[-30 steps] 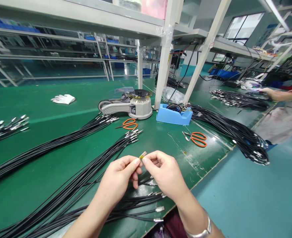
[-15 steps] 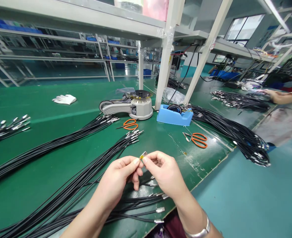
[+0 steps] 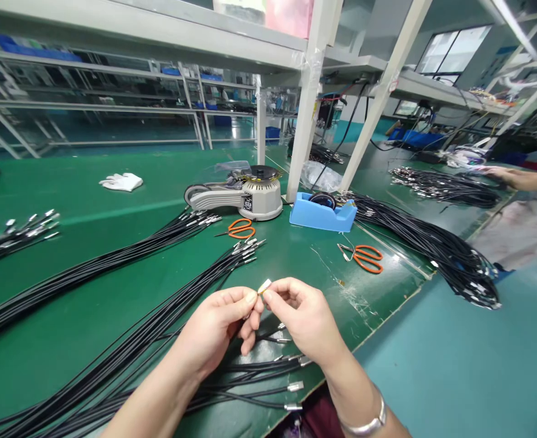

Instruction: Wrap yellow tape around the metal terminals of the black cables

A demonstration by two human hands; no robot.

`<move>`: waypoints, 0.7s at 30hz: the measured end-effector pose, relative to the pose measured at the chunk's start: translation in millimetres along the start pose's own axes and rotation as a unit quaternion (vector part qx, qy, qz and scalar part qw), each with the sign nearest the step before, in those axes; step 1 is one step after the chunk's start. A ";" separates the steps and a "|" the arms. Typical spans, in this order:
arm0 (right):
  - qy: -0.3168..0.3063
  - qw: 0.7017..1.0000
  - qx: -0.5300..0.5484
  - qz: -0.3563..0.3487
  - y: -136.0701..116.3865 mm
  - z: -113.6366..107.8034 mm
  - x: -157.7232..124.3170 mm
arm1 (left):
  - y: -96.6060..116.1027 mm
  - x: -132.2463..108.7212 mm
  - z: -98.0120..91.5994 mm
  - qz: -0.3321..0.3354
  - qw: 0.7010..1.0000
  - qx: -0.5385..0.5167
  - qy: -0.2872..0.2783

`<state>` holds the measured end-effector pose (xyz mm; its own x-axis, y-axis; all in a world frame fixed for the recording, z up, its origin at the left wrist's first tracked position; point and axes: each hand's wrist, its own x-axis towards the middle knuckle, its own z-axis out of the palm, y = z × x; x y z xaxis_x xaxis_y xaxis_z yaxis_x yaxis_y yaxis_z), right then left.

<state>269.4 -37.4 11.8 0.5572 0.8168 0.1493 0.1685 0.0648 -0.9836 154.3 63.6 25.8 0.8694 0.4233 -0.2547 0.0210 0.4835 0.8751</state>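
Observation:
My left hand (image 3: pixel 218 328) and my right hand (image 3: pixel 302 316) meet above the near edge of the green table (image 3: pixel 113 201). Both pinch the metal tip of one black cable (image 3: pixel 265 285), which carries a small yellowish strip, between thumb and forefinger. The rest of that cable runs down behind my fingers and is hidden. Under my hands lies a loose bundle of black cables with metal ends (image 3: pixel 268 377). A long bundle of the same cables (image 3: pixel 168 304) stretches away to the left.
A grey tape dispenser machine (image 3: pixel 238 196), a blue tape holder (image 3: pixel 322 214) and two orange scissors (image 3: pixel 241 228) (image 3: pixel 366 257) lie beyond my hands. More cable bundles (image 3: pixel 432 243) lie right and left. A white glove (image 3: pixel 121 181) sits far left. Another person's arm (image 3: pixel 519 177) rests at far right.
My hands stay pinched on the cable tip; the tip has turned slightly between the fingers. The view has shifted a little.

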 end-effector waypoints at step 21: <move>-0.143 0.986 0.020 -0.079 5.3 -38.1 8.2 | 9.2 -9.6 4.6 -0.032 0.980 0.194 -0.031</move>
<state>305.8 -52.2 11.7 0.2738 0.9227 0.2715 0.1989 0.2219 -0.9546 148.4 60.4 38.3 0.8878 0.3492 -0.2996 0.2522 0.1752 0.9517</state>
